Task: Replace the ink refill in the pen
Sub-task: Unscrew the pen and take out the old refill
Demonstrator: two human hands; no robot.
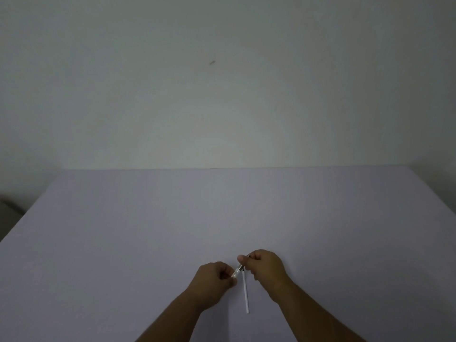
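Note:
Both my hands hold a pen just above the table, near the front middle. My left hand pinches its lower, clear end. My right hand grips its upper, darker end, so the pen slants up to the right between them. A thin white ink refill lies on the table below the pen, pointing towards me. Its far end is hidden behind the pen and my right fingers. I cannot tell whether the pen's parts are joined.
The pale lilac table spreads wide around my hands. A plain wall rises behind its far edge. A dark shape sits off the table's left side.

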